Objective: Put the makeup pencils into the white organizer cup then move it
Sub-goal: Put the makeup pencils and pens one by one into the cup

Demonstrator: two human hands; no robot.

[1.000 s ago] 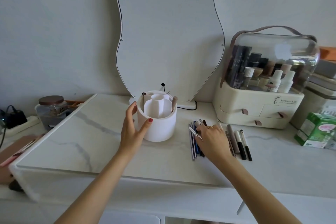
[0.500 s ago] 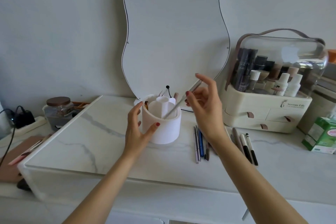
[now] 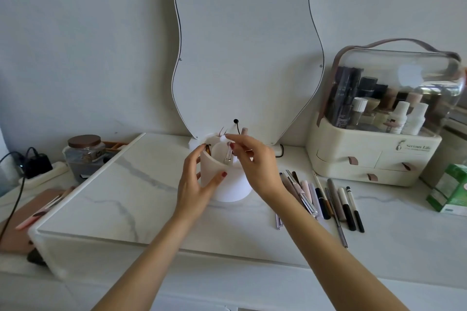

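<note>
The white organizer cup (image 3: 228, 185) stands on the marble top in front of the mirror, with a few tools sticking up from its compartments. My left hand (image 3: 195, 183) wraps around the cup's left side. My right hand (image 3: 255, 161) hovers over the cup's rim and pinches a thin silver makeup pencil (image 3: 228, 154) whose lower end is inside the cup. Several more makeup pencils (image 3: 326, 199) lie in a row on the top, to the right of the cup.
A wavy mirror (image 3: 242, 53) leans against the wall behind the cup. A cream cosmetics case (image 3: 374, 161) with a clear lid stands at the right, a green box (image 3: 452, 192) beyond it. A glass jar (image 3: 84, 153) and a power strip (image 3: 43, 174) sit at the left.
My right hand picked a silver pencil off the row, lifted it, and has now lowered it into the cup. My left hand has stayed on the cup.
</note>
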